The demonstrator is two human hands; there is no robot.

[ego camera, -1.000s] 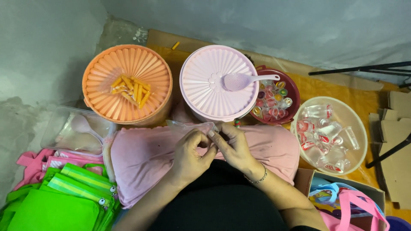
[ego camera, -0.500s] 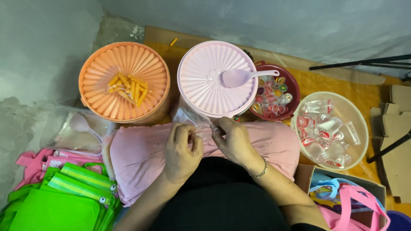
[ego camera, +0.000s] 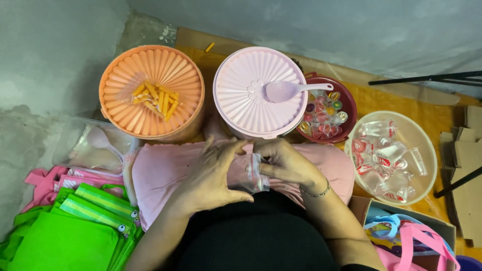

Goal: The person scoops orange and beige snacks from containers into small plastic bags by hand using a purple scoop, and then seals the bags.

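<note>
A small clear plastic bag (ego camera: 255,174) is held over the pink cloth (ego camera: 160,173) by 2 hands: it is pinched, it seems, by the right hand (ego camera: 283,161), and cupped by the left hand (ego camera: 213,173).

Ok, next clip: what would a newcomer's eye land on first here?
Probably the two big ribbed round lids at top centre: an orange lid with a small packet of yellow sticks on it, and a pink lid carrying a pink spoon. Below them, the left hand and right hand hold a small clear plastic bag over a pink cloth.
</note>
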